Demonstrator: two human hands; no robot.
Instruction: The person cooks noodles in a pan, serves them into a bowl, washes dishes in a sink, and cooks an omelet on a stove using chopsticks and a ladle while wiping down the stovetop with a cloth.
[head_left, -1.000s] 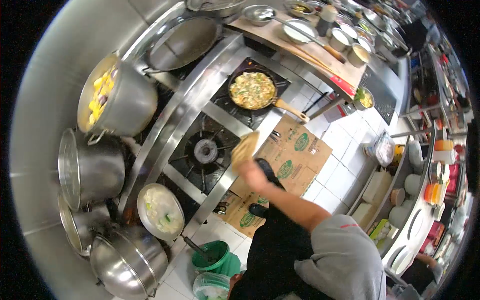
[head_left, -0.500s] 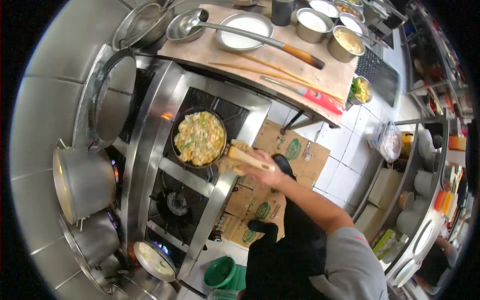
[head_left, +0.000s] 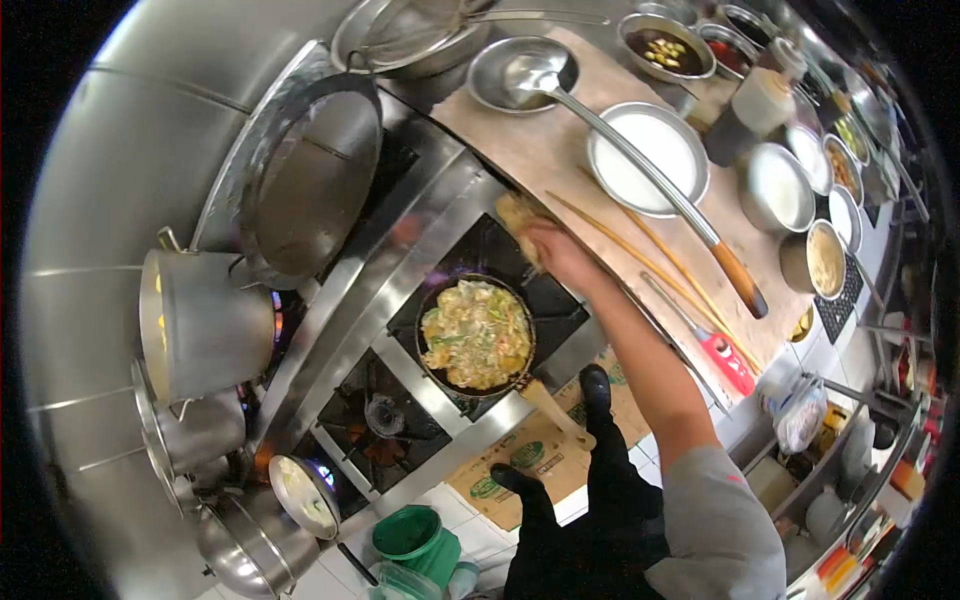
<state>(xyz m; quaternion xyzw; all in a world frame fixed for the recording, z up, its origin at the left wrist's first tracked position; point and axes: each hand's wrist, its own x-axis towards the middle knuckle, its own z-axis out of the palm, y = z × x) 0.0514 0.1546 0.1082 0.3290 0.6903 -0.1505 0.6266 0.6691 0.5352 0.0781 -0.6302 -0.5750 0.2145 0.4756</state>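
My right hand (head_left: 562,258) grips a tan cloth (head_left: 520,228) over the stove's back burner, beside the edge of the wooden board. In front of it a frying pan (head_left: 525,365) sits on a burner grate, its pale handle (head_left: 556,414) pointing toward my feet and untouched. An omelette-like mixture (head_left: 476,334) with green and orange bits fills the pan. Closest to my forearm on the board lie long wooden chopsticks (head_left: 640,252) and a red-handled utensil (head_left: 725,362). My left hand is out of view.
A wood-handled ladle (head_left: 650,165) rests across a bowl of white content (head_left: 640,150). Left are a big wok (head_left: 315,190), a tall pot (head_left: 215,320) and a small pan (head_left: 303,497) near a flame. A green bin (head_left: 407,533) stands on the floor.
My right hand has left the pan handle and moved up to the back of the stove with the cloth. The view has turned, showing more of the board.
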